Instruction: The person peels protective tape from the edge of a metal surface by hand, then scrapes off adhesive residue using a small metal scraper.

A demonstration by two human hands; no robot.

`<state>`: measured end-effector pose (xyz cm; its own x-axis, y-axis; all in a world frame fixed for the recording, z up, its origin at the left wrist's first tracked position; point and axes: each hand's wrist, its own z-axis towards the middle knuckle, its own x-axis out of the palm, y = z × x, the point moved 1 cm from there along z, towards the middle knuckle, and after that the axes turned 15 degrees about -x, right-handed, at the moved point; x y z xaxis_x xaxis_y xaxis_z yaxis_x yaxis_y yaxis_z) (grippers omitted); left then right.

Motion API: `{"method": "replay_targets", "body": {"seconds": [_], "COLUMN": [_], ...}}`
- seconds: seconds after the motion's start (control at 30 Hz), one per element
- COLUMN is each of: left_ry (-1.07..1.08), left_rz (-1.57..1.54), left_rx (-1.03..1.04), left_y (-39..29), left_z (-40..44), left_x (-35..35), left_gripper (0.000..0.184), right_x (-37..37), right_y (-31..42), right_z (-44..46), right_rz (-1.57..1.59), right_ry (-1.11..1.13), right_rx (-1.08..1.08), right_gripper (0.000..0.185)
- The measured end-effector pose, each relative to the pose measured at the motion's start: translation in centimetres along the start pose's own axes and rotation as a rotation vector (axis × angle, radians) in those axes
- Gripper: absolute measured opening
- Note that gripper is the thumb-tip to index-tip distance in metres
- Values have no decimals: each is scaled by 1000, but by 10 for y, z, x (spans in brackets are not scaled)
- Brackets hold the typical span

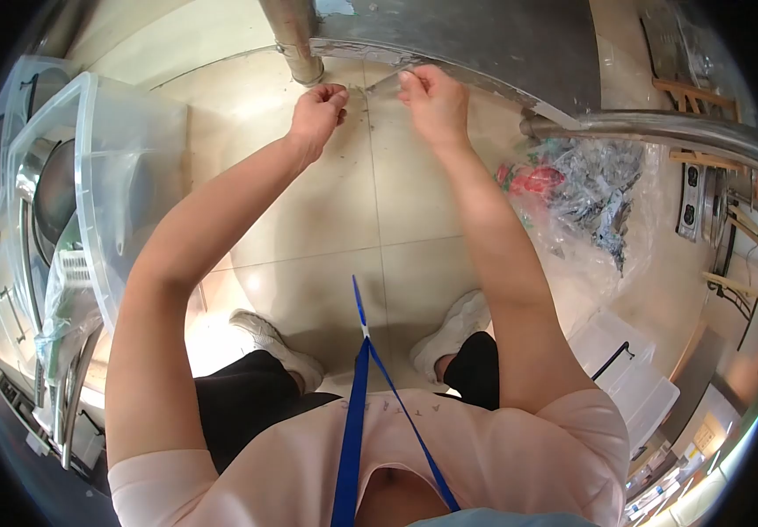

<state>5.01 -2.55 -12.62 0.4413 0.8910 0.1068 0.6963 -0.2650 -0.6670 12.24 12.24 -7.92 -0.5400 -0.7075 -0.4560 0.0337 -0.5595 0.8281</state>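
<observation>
Several floor tiles point(308, 220) lie under curled-shut left hand point(319, 112), right hand point(437, 98) pinching thin strip point(385, 86)

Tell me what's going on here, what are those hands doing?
Someone has both bare hands out over the tiled floor, near a metal leg. The right hand seems to pinch a thin strip. The left hand's fingers are curled, but I can't tell if they hold anything. A clear bin stands to the left.

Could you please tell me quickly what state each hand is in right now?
Left hand: fingers closed; whether it holds anything cannot be told.
Right hand: fingers closed on a thin, see-through strip.
</observation>
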Motion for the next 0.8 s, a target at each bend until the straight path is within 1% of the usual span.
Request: {"method": "replay_targets", "body": {"seconds": [0.07,0.1,0.17,0.27,0.37,0.47,0.57,0.67,0.8], "left_ry": [-138,-172,-238,-412,-489,-573,-596,-616,-595], "left_rz": [116,232,467,832,1034,1135,1166,1121,1066], "left_rx": [179,302,542,520,458,639,679,858,969], "left_y": [-2,-8,-27,-47,-58,-57,-55,-47,-46], "left_z": [3,0,-12,-28,-40,-40,-35,-27,-24], "left_x": [-9,-7,7,37,50,53,55,56,54], "left_gripper": [22,25,31,42,49,46,40,34,28], "right_x": [-6,-9,-16,-23,-27,-26,-25,-22,-21], "right_y": [-6,-8,-8,-6,-7,-7,-8,-8,-10], "right_z": [-4,-6,-8,-10,-15,-23,-28,-30,-28], "right_rz": [-21,-30,-148,-244,-236,-158,-133,-136,-159], "right_ry": [-16,-22,6,41,27,-7,20,39,22], "right_rx": [45,67,53,48,24,28,22,26,19], "right_gripper": [16,16,17,17,17,18,18,18,18]}}
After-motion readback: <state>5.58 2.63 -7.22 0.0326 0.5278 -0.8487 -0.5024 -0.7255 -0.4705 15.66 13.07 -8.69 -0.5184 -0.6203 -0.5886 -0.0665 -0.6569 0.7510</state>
